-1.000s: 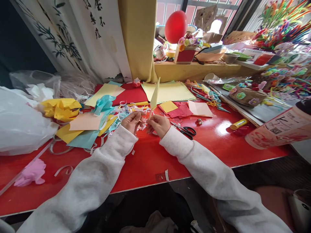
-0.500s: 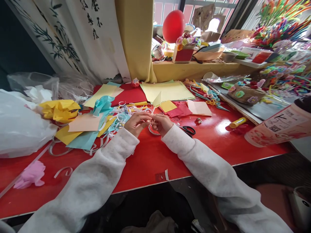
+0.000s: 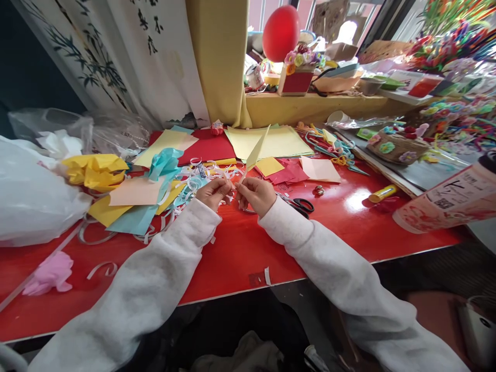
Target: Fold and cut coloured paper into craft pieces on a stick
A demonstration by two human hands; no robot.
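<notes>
My right hand (image 3: 257,196) is closed in a pinch on the lower end of a folded pale yellow paper (image 3: 257,151), which sticks up and leans to the right. Close beside it, my left hand (image 3: 213,194) is pinched shut, fingertips almost meeting those of the right. Whatever the left fingers hold is too small to make out. Curly paper strips (image 3: 189,181) lie just beyond the left hand. To the right of my right hand rest black-handled scissors (image 3: 304,205), partly hidden by the hand and cuff. A small yellow paper square (image 3: 270,166) lies behind the hands.
Pale yellow sheets (image 3: 287,142) and pink-red papers (image 3: 285,171) lie toward the back of the red table (image 3: 236,258). On the left are a white plastic bag (image 3: 39,201) and crumpled yellow paper (image 3: 95,173). A tilted pink cup (image 3: 445,196) and a yellow tube (image 3: 383,193) are on the right.
The hands came together with the folded paper tipped low, then moved slightly apart. The paper now stands up again, leaning right, still in my right hand.
</notes>
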